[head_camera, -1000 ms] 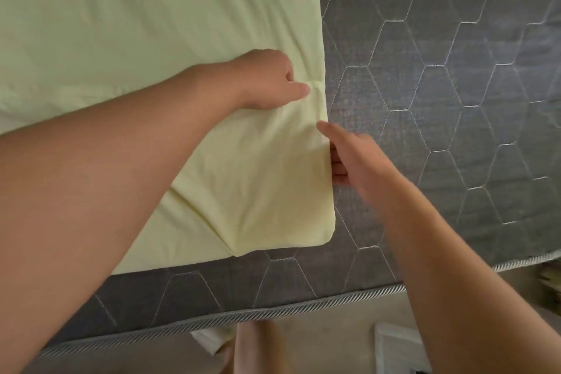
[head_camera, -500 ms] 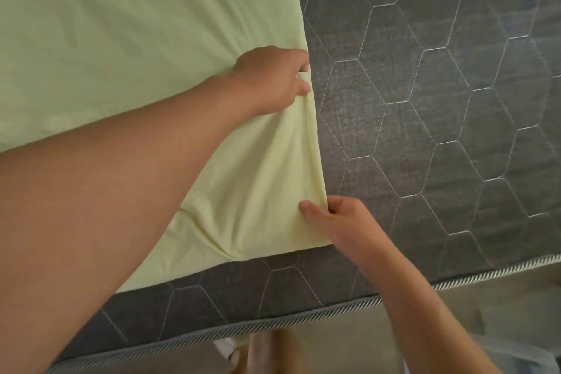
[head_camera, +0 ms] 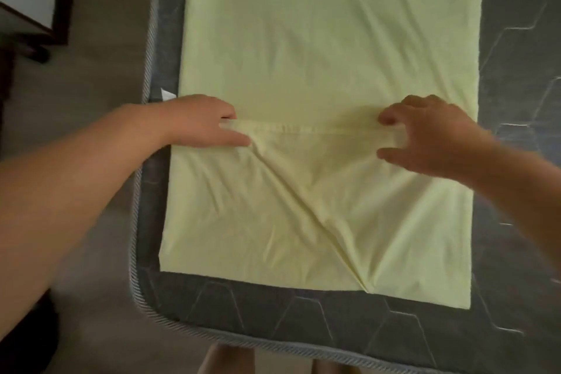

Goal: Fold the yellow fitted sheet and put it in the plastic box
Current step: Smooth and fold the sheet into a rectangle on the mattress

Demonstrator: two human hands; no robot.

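The yellow fitted sheet (head_camera: 328,39) lies as a long strip on the grey mattress, running away from me. Its near end is folded over, so a seamed edge (head_camera: 303,129) runs across the strip. My left hand (head_camera: 203,121) pinches the left end of that edge between thumb and fingers. At the right end, the fabric sits between the curled fingers and thumb of my right hand (head_camera: 431,136). A diagonal crease runs from the edge down to the near fold. No plastic box is in view.
The grey quilted mattress (head_camera: 303,313) shows bare around the sheet, with its piped rim near me and at the left. Carpet floor (head_camera: 100,70) lies to the left. Dark wooden furniture (head_camera: 36,18) stands at the upper left. My feet show at the bottom edge.
Earlier both hands worked at the sheet's right edge near its corner. Now the view takes in the whole strip, and both hands hold a folded-over seamed edge across it, spread apart.
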